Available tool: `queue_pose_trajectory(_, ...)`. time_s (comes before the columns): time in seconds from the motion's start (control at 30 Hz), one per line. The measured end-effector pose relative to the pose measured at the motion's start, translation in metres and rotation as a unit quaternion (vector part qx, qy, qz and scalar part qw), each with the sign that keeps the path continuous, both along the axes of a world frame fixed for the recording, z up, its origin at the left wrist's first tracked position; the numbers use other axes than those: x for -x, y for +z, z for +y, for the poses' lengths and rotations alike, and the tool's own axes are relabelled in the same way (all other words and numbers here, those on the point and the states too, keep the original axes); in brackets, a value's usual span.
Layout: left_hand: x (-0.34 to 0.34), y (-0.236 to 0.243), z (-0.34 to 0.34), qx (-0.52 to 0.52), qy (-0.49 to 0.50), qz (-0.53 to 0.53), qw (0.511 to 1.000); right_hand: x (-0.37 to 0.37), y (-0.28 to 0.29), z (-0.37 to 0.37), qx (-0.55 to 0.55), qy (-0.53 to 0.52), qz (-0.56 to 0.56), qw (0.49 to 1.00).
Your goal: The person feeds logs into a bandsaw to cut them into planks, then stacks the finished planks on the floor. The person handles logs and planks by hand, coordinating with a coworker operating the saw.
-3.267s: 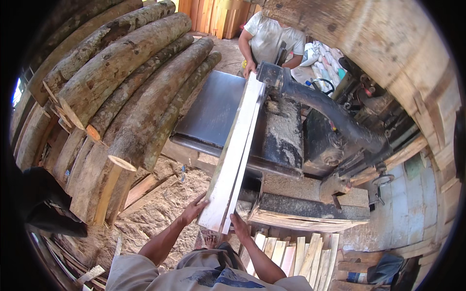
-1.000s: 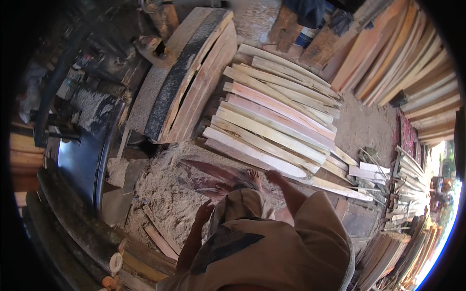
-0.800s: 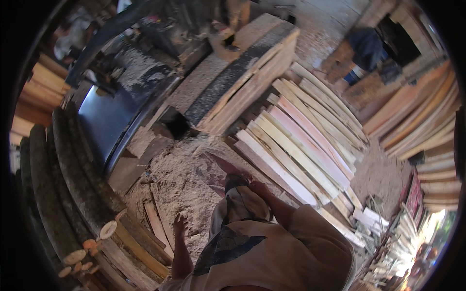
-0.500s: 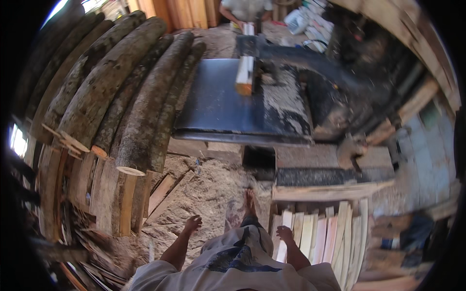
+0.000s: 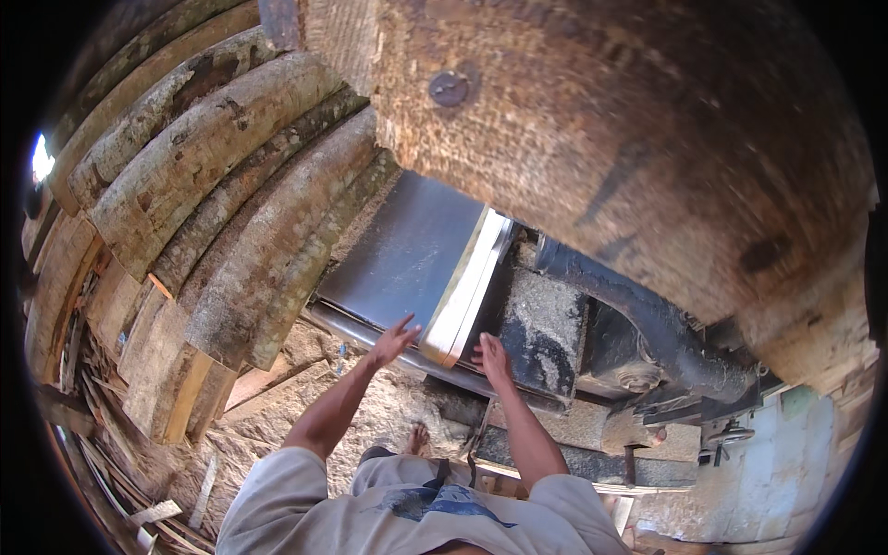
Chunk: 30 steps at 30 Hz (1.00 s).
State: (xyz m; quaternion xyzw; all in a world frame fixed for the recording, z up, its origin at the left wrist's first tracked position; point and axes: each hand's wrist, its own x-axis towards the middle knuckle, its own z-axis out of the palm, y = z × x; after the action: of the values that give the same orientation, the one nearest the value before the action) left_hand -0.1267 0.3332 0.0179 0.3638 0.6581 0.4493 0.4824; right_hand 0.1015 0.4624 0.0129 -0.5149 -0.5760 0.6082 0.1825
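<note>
A squared length of pale timber (image 5: 461,301) lies on the dark metal saw table (image 5: 393,259), its near end at the table's front edge. To the left of that end is my left hand (image 5: 396,340), open, with fingers spread toward the wood. On the other side, my right hand (image 5: 491,358) is open too, fingers apart and slightly bent. A small gap shows between each hand and the timber. The far end of the timber is hidden behind a big beam.
A thick rough wooden beam (image 5: 592,139) with a bolt head crosses the upper right, close to me. Bark-covered logs (image 5: 277,222) are stacked along the left. Dark machine parts (image 5: 629,296) stand right of the table; sawdust (image 5: 370,416) covers the floor.
The timber has come toward me along the table to its front edge. Both my hands have risen from my sides and reached forward. The view has shifted, bringing the large beam in.
</note>
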Motion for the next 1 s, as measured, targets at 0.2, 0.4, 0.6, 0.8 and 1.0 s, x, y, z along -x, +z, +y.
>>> queue_pose_trajectory(0.2, 0.001, 0.013, -0.006, 0.08, -0.152, -0.028, 0.985, 0.011, -0.025, -0.049, -0.065, 0.057, 0.027, 0.996)
queue_pose_trajectory(0.4, -0.039, 0.033, -0.105, 0.106, -0.146, -0.086, 0.98, -0.019, -0.018, -0.176, 0.006, 0.108, 0.066, 0.992)
queue_pose_trajectory(0.6, -0.063, 0.007, -0.2, 0.115, -0.123, -0.13, 0.977, -0.044, -0.001, -0.28, 0.03, 0.099, 0.067, 0.992)
queue_pose_trajectory(0.8, -0.089, 0.012, -0.289, 0.131, -0.128, -0.148, 0.972, -0.071, -0.015, -0.366, -0.017, 0.102, 0.063, 0.993)
queue_pose_trajectory(1.0, -0.119, 0.014, -0.381, 0.137, -0.1, -0.166, 0.971, -0.098, -0.033, -0.459, -0.072, 0.091, 0.072, 0.991)
